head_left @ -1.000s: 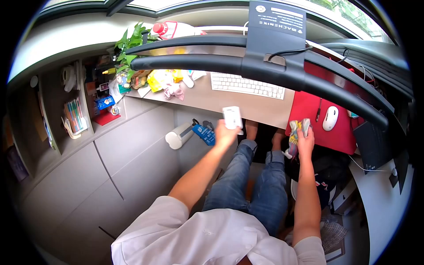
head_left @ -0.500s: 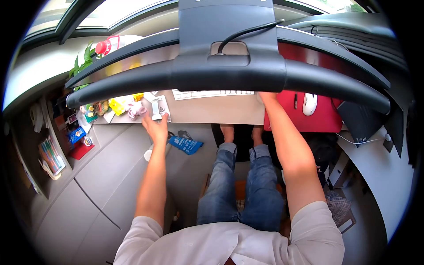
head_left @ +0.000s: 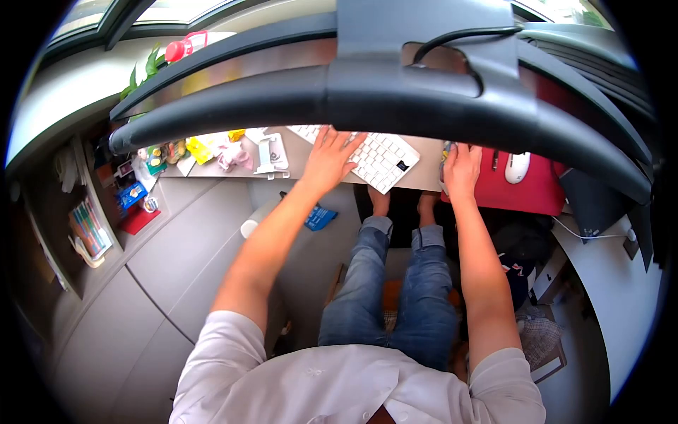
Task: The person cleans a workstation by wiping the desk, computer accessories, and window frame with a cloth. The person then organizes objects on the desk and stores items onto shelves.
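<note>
My left hand (head_left: 328, 161) lies on the white keyboard (head_left: 385, 159) with its fingers spread. The keyboard sits at a slant, its near corner at the front edge of the desk and its far part hidden behind the dark bar across my view. At the left edge of the red mat (head_left: 505, 191), my right hand (head_left: 462, 169) has its fingers around a thin, colourful item (head_left: 445, 157). Only a narrow strip of that item shows, so its kind is unclear. To the right, a white mouse (head_left: 518, 168) rests on the mat beside a small dark stick (head_left: 495, 161).
A white stand-like holder (head_left: 271, 155), crumpled pink tissue (head_left: 233, 155) and a yellow packet (head_left: 200, 150) lie on the desk's left. The dark curved bar (head_left: 431, 99) crosses above the desk. A black folder-like object (head_left: 600, 201) is at right, a blue packet (head_left: 320, 218) below the desk edge.
My left hand has moved right from the white holder onto the keyboard. The keyboard now lies slanted and nearer. My right hand has come out from behind the bar, beside the colourful item.
</note>
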The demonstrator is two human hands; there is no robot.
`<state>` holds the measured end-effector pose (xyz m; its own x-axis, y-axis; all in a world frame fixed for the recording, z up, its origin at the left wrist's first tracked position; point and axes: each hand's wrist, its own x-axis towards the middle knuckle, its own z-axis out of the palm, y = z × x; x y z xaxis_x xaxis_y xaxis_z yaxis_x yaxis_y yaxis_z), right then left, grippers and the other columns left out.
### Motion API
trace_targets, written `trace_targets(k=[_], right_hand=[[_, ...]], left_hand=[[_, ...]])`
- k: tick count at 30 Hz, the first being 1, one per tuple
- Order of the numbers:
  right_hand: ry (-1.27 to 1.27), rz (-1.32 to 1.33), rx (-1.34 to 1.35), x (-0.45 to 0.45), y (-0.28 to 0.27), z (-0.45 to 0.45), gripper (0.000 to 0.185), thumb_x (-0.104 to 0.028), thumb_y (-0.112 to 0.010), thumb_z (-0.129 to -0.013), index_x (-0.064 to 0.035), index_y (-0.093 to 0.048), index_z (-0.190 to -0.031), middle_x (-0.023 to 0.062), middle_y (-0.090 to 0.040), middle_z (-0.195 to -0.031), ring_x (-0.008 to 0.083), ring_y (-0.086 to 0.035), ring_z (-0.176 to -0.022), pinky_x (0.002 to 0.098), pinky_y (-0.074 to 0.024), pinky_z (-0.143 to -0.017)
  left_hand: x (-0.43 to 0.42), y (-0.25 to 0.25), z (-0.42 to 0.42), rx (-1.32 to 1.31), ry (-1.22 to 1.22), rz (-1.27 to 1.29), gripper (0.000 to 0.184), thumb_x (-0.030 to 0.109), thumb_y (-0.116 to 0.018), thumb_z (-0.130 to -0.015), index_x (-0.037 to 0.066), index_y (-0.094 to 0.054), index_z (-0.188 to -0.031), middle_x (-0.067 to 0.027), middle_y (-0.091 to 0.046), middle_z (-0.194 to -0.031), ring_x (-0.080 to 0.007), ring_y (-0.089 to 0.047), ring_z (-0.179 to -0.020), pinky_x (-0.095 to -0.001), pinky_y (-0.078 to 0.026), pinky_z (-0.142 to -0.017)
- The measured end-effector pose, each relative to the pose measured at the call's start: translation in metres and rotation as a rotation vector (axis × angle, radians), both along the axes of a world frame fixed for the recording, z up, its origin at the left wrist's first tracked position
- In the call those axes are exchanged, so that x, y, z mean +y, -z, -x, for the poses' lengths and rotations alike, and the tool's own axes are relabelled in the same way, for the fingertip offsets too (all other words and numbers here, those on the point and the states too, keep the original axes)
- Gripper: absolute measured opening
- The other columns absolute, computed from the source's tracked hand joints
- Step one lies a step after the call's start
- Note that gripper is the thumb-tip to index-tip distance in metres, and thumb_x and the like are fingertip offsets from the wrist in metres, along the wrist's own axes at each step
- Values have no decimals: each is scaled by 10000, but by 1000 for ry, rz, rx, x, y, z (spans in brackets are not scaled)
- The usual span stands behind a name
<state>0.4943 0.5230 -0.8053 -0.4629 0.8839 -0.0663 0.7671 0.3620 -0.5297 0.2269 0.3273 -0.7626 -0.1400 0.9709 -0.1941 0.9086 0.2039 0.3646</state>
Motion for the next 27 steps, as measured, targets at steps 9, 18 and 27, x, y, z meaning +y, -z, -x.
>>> trace_targets(k=[9, 18, 27], right_hand=[[9, 30, -11, -2, 19, -8, 437, -88, -635, -936, -98, -634, -1373, 246, -602, -1183, 435, -582, -1115, 505, -496, -952], [-128, -50, 72, 45, 38, 57, 341, -78, -646, -915, -109, -706, -1250, 173, -649, -1211, 376, -596, -1176, 470, -505, -988], [-369, -83, 198, 21, 17, 46, 341, 5, -624, -884, -130, -745, -1173, 113, -631, -1214, 353, -586, -1159, 442, -518, -992]], left_hand=[[36, -11, 43, -227, 123, 601, 853, 304, -861, -782, 186, -477, -1534, -142, -656, -1293, -330, -624, -1205, -467, -470, -1052], [48, -5, 55, 62, 375, 618, 923, 220, -822, -796, 231, -338, -1582, -215, -470, -1498, -393, -469, -1378, -506, -373, -1158], [45, 29, 49, 138, 658, 394, 1229, 354, -902, -722, 341, -122, -1672, -249, -307, -1617, -455, -301, -1500, -595, -245, -1234]])
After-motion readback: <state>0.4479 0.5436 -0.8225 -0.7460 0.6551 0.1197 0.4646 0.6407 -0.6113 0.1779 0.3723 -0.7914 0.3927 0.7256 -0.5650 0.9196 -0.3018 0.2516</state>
